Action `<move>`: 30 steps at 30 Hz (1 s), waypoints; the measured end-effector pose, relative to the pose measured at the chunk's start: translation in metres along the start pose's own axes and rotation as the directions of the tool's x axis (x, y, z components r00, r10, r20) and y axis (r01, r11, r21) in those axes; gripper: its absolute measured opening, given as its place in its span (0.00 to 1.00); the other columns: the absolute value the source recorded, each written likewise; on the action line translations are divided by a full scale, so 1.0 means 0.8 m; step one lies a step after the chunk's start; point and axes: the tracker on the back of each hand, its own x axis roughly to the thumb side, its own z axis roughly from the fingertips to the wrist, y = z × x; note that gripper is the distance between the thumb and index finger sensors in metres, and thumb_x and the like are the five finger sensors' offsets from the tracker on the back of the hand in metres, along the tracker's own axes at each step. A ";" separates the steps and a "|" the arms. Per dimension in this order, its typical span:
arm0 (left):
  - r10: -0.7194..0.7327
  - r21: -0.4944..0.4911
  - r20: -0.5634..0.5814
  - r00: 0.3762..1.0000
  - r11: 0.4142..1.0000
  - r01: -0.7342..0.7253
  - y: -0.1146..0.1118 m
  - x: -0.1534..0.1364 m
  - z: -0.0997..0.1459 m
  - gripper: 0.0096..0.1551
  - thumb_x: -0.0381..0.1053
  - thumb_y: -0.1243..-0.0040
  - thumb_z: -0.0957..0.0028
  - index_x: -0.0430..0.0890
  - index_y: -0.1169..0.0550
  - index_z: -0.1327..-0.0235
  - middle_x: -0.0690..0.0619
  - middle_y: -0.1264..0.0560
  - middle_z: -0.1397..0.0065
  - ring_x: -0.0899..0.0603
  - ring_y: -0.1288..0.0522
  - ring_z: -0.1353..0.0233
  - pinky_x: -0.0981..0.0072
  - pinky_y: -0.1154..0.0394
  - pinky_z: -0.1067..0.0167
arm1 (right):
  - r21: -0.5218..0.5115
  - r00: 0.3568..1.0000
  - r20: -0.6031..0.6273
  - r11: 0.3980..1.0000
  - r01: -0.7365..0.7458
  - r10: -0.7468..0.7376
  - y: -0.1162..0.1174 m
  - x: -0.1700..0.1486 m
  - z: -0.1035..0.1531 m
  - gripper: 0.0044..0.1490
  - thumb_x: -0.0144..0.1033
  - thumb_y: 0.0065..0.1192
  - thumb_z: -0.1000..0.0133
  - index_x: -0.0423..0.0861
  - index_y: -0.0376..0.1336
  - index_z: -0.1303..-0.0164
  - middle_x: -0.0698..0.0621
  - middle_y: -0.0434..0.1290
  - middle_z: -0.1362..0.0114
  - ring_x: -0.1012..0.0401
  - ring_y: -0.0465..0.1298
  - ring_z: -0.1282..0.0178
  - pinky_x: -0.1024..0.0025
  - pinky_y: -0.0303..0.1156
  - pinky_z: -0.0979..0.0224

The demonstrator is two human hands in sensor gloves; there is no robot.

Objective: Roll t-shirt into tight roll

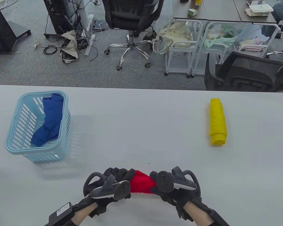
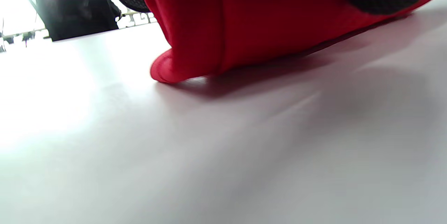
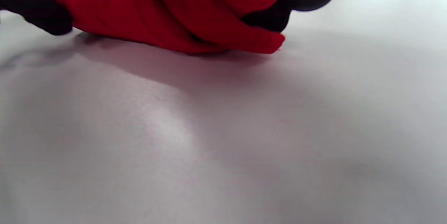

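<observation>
Most of the red t-shirt (image 1: 141, 184) is lying hidden under both gloved hands and their trackers in the table view; only its middle is showing, a short bulging band between the hands. It is sitting rolled on the grey table (image 1: 141, 122) near the front edge, at centre. The left wrist view is showing one end of the roll (image 2: 223, 28) resting on the tabletop with a hem lip sticking out low at the left; the top of the roll is cut off by the frame. The right wrist view is showing the other end (image 3: 195, 17), spiral layers visible, a loose corner of cloth poking out to the right onto the table.

The left hand (image 1: 113, 181) is gripping the left end of the roll, fingers curling over it. The right hand (image 1: 169, 186) is gripping the right end likewise; dark fingertips (image 3: 269, 19) are pressing into the cloth beside the spiral. The forearms are cut off at the bottom edge.

Well apart, at far right on the table, a yellow rolled t-shirt (image 1: 218, 122) is lying lengthwise. At far left a light-blue plastic basket (image 1: 11, 139) is holding a crumpled blue garment (image 1: 49, 120). Beyond the table, office chairs, cables and white carts are standing on carpet.
</observation>
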 end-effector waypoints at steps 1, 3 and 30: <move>-0.026 0.015 -0.004 1.000 1.000 0.026 0.000 0.001 0.000 0.53 0.73 0.50 0.56 0.56 0.49 0.18 0.54 0.32 0.21 0.46 0.27 0.26 0.46 0.33 0.24 | 0.011 0.999 0.013 0.999 0.041 -0.042 0.000 -0.002 -0.001 0.43 0.54 0.38 0.35 0.42 0.43 0.14 0.39 0.63 0.23 0.49 0.74 0.35 0.49 0.67 0.31; 0.051 0.014 -0.005 0.999 0.999 -0.051 0.005 -0.002 -0.001 0.46 0.69 0.50 0.53 0.56 0.42 0.20 0.58 0.23 0.29 0.50 0.20 0.35 0.50 0.27 0.27 | 0.003 0.999 -0.002 0.999 0.040 -0.040 0.001 -0.002 -0.001 0.43 0.53 0.36 0.35 0.41 0.43 0.14 0.38 0.63 0.23 0.48 0.74 0.35 0.48 0.67 0.30; -0.017 -0.090 -0.046 0.999 0.996 0.012 -0.022 -0.010 -0.015 0.54 0.72 0.59 0.52 0.53 0.62 0.19 0.48 0.41 0.17 0.42 0.33 0.22 0.44 0.35 0.23 | 0.051 0.980 -0.111 0.986 -0.160 0.165 0.023 0.003 -0.015 0.57 0.60 0.48 0.36 0.53 0.20 0.17 0.39 0.35 0.10 0.37 0.45 0.11 0.39 0.51 0.19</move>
